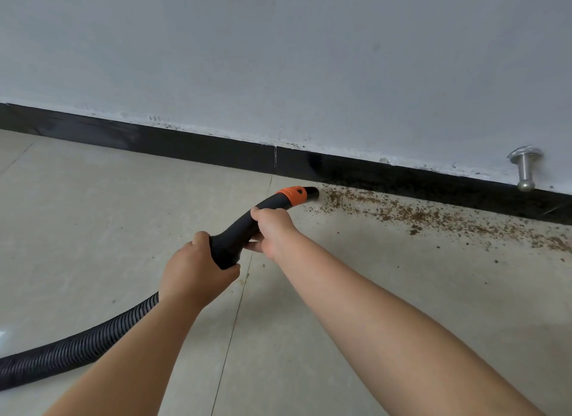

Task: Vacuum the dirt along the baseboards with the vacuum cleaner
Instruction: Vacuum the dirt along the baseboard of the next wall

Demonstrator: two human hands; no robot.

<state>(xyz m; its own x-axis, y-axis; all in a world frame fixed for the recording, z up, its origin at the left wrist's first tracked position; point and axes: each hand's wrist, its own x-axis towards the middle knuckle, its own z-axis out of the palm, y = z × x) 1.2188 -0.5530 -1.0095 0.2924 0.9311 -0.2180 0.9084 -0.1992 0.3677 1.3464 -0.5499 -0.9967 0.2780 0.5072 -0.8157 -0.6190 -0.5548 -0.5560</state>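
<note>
A black vacuum handle with an orange collar ends in a short black nozzle. The nozzle tip sits low at the floor, right at the left end of a band of brown dirt. That dirt runs rightward along the foot of the black baseboard. My left hand grips the rear end of the handle, where the ribbed black hose joins. My right hand grips the handle further forward, just behind the orange collar.
A grey-white wall rises above the baseboard. A metal door stop sticks out of the wall at the right, above the dirt. The floor is beige tile with thin joints; the hose trails off to the lower left.
</note>
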